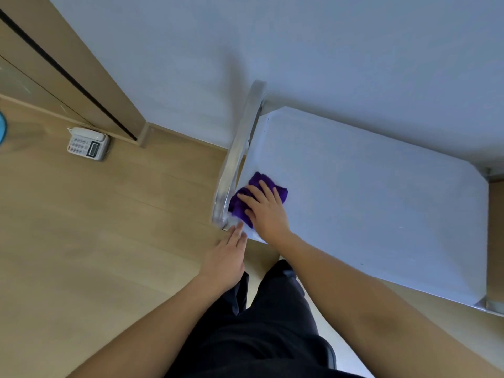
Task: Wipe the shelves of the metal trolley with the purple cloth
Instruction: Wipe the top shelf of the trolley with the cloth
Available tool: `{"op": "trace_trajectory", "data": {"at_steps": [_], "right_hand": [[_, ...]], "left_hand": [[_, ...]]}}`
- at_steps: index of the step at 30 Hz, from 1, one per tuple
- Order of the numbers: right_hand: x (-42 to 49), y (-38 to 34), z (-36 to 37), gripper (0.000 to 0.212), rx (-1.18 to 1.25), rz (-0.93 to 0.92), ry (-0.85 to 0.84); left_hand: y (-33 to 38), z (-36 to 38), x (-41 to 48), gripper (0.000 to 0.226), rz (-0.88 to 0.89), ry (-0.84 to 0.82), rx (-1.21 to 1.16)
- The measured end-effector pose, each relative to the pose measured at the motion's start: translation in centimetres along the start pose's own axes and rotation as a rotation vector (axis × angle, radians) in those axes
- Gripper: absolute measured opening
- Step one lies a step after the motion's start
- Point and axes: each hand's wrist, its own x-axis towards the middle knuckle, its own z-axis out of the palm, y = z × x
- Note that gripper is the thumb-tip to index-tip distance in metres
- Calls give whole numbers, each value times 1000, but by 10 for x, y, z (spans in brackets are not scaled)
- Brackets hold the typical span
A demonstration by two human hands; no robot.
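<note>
The metal trolley's top shelf (pixel 381 192) fills the right of the head view, pale and reflective, with its shiny handle bar (pixel 240 148) along the left edge. The purple cloth (pixel 281 193) lies bunched on the shelf's near-left corner, beside the handle. My right hand (pixel 266 207) presses flat on the cloth, fingers spread and pointing toward the handle. My left hand (pixel 226 257) reaches the shelf's front-left corner, its fingertips touching the edge just below the handle end, holding nothing. Lower shelves are hidden under the top one.
A white desk telephone (pixel 87 143) sits on the wooden floor at the left, near a wooden door frame (pixel 81 77). A white wall runs behind the trolley. My dark trousers (pixel 259 323) show at the bottom centre.
</note>
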Motion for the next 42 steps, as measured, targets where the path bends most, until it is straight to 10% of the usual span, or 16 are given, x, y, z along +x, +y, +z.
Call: {"op": "trace_trajectory", "data": {"at_steps": [11,20,29,36,42], "right_hand": [[-78,19,8,40,11,401,136],[-66,0,13,45,-65,20,-11],[-95,30,-1,55,-35,650,14],[-87,25,-4,52,-69,181,-172],[-87,49,-16,53,11,497,-67]], "left_hand": [[-5,1,-3,62,34,-15,-59],[4,-1,-8,45,-61,3,-8],[22,-4,7,39,2,31,48],[33,-18,24,25,19,37,63],[30,-27,41,37,21,43,38]]}}
